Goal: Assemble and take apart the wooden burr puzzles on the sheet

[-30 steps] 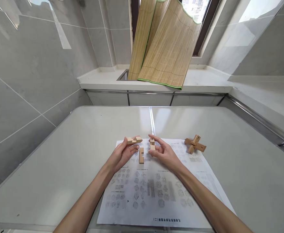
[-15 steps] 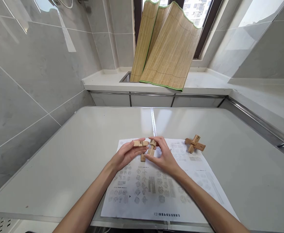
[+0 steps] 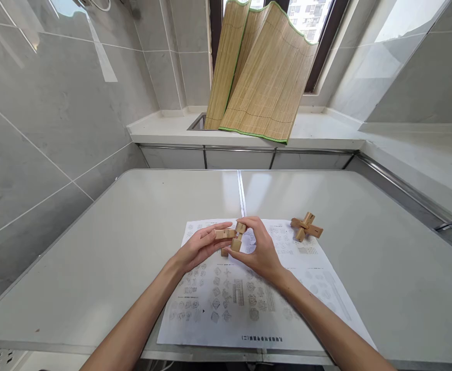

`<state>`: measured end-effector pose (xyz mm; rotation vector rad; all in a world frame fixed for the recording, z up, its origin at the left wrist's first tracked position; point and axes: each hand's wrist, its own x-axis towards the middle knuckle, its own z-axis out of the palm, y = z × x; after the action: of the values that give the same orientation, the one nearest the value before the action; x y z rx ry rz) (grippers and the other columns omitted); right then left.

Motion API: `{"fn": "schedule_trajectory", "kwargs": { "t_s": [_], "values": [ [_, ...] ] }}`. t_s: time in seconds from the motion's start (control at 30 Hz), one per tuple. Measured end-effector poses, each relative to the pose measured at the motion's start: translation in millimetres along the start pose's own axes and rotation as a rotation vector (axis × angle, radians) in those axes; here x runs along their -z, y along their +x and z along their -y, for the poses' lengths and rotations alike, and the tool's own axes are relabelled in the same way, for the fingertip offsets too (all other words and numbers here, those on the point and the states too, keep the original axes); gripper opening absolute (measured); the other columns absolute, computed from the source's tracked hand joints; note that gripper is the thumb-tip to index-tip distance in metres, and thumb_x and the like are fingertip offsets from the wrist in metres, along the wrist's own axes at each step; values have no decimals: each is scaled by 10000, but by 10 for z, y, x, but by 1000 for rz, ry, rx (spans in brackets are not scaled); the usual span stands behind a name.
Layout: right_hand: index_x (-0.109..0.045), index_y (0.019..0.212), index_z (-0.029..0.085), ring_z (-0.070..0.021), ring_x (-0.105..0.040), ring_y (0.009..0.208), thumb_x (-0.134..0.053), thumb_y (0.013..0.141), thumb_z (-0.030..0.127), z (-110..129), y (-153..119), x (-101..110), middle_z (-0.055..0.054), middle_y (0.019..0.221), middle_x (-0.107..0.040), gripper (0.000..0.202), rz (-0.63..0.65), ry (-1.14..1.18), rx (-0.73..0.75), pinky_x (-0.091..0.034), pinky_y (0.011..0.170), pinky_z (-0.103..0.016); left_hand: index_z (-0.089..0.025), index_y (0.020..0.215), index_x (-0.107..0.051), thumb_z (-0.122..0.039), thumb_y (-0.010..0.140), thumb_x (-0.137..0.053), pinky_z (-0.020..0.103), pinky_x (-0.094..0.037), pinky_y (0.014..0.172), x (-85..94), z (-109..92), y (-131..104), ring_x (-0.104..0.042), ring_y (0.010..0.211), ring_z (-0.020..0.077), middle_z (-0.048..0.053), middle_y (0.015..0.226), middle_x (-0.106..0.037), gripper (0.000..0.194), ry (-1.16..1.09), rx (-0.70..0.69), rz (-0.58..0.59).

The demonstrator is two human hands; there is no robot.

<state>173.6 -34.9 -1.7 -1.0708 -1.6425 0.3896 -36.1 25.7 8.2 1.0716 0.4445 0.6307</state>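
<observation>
My left hand [image 3: 202, 243] is closed on a light notched wooden puzzle piece [image 3: 221, 234], held level between thumb and fingers. Between the thumb and fingers of my right hand [image 3: 257, 243] is a second notched wooden puzzle piece [image 3: 236, 243], tilted nearly upright. The two pieces meet at the end of the left one; whether they interlock I cannot tell. Under the left fingers shows the end of another wooden piece [image 3: 224, 252], mostly hidden. The hands are above a printed sheet [image 3: 245, 327] covered with small diagrams.
A cross-shaped wooden puzzle [image 3: 306, 226] lies at the sheet's upper right edge. The white folding table [image 3: 105, 268] has a seam down its middle. Behind it, a bamboo mat [image 3: 266, 82] leans at the window on a ledge [image 3: 160, 131]. Tiled walls stand on both sides.
The right hand's piece has come leftward against the left hand's piece; a gap showed between them before. The whole view has shifted slightly.
</observation>
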Motion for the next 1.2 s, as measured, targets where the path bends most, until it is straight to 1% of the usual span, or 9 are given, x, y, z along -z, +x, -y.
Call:
{"fn": "schedule_trajectory", "kwargs": {
  "t_s": [0.13, 0.33, 0.47, 0.63, 0.73, 0.87, 0.97, 1.07, 1.2],
  "values": [
    [-538, 1297, 320, -289, -599, 961, -861, 810, 345, -13, -16, -9, -70, 1077, -601, 585, 42, -51, 16, -561, 810, -466, -162, 1438, -631, -465, 947, -717, 526, -354, 1222, -29, -28, 4, -530, 1424, 367, 198, 1459, -624, 583, 36, 0, 26],
    [-548, 1327, 310, -271, -582, 896, -823, 850, 362, 26, -19, -13, -60, 999, -576, 553, 62, -72, 65, -555, 792, -459, -190, 1459, -611, -448, 874, -803, 488, -444, 1128, -53, -13, -1, -548, 1388, 385, 198, 1472, -608, 668, 77, 8, 63],
    [-519, 1369, 331, -284, -606, 952, -837, 846, 372, 39, -26, -11, -83, 1083, -599, 613, 75, -78, 139, -571, 798, -471, -201, 1451, -611, -428, 834, -843, 475, -467, 1097, -50, 14, -5, -559, 1373, 381, 187, 1436, -629, 697, 67, 35, 63],
    [-494, 1407, 345, -309, -614, 1106, -851, 832, 322, 53, -29, -2, -108, 1204, -590, 677, 78, -91, 212, -574, 877, -483, -183, 1399, -642, -466, 816, -855, 463, -501, 1054, -104, -18, 6, -615, 1295, 375, 187, 1333, -674, 683, 83, 42, 130],
    [-484, 1406, 336, -319, -638, 1137, -840, 845, 338, 62, -18, 0, -114, 1255, -624, 665, 80, -118, 248, -561, 914, -505, -189, 1399, -634, -488, 810, -856, 461, -525, 1027, -120, -32, 8, -628, 1280, 376, 190, 1352, -664, 697, 104, 49, 136],
    [-494, 1381, 305, -302, -686, 1058, -833, 854, 319, 48, -1, -12, -93, 1164, -702, 626, 38, -89, 333, -556, 878, -488, -186, 1399, -624, -510, 788, -866, 480, -526, 1035, -119, -29, 3, -627, 1287, 389, 191, 1358, -667, 732, 147, 40, 111],
    [-518, 1353, 292, -274, -691, 974, -849, 830, 268, 34, 1, -18, -69, 1089, -727, 619, 29, -75, 346, -548, 851, -458, -187, 1388, -626, -507, 775, -875, 487, -525, 1037, -114, -19, 4, -628, 1285, 390, 177, 1316, -694, 735, 171, 39, 102],
    [-530, 1334, 284, -262, -690, 927, -848, 817, 235, 37, -2, -15, -63, 1066, -737, 609, 26, -91, 350, -539, 832, -443, -206, 1382, -627, -459, 769, -888, 493, -514, 1058, -101, -5, 6, -627, 1287, 375, 149, 1292, -709, 713, 189, 45, 91],
    [-541, 1313, 290, -257, -694, 885, -829, 824, 234, 54, -1, -8, -50, 1022, -747, 571, 25, -101, 351, -533, 806, -432, -220, 1362, -640, -389, 777, -887, 482, -533, 1032, -88, 2, 6, -648, 1255, 357, 128, 1246, -725, 657, 218, 52, 87]
  ]
}}
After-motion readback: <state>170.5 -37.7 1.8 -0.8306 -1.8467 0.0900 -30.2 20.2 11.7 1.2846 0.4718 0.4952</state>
